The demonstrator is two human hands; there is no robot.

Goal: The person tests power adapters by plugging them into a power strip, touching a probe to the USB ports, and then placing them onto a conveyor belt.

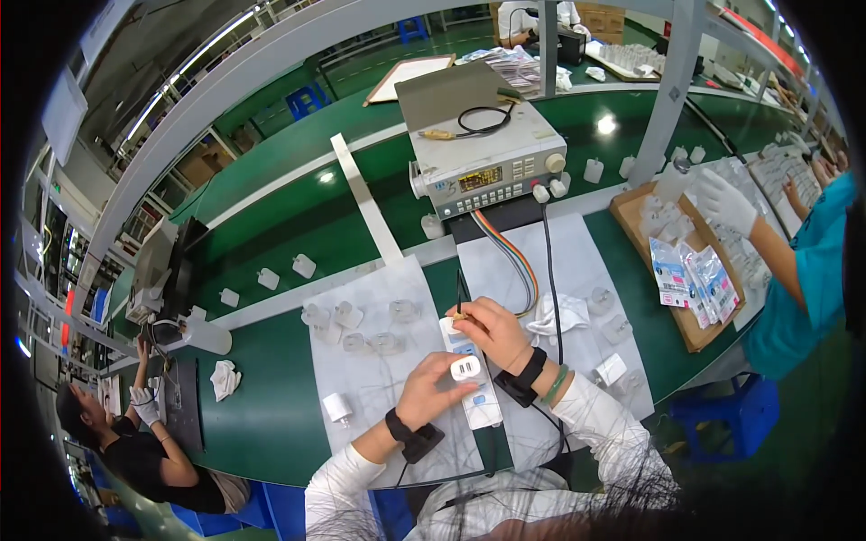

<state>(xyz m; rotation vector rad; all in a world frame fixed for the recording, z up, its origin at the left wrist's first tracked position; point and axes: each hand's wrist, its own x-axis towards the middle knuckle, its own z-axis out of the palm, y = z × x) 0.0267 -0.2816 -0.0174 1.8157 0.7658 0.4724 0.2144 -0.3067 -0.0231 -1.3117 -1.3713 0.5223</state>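
Observation:
My left hand [428,389] holds a white charger [465,368] between thumb and fingers, its face with two USB ports turned up. Beneath it is a long white power strip [483,410] with blue labels. At the strip's far end, my right hand [492,332] is closed, fingertips together by a small white piece; a thin black lead rises there. What the fingers pinch is too small to tell. Several chargers in clear covers [386,343] lie on the white sheet to the left, near a lone white charger [337,408]. More covered ones [617,329] sit right of a crumpled white cloth [561,316].
A bench instrument [492,171] with a lit display stands ahead, rainbow ribbon cable [507,257] and black cable running toward me. A cardboard tray [695,335] with packets is at right, beside a co-worker's gloved hand [727,200]. Chargers [268,278] line the green conveyor. Another person works at left.

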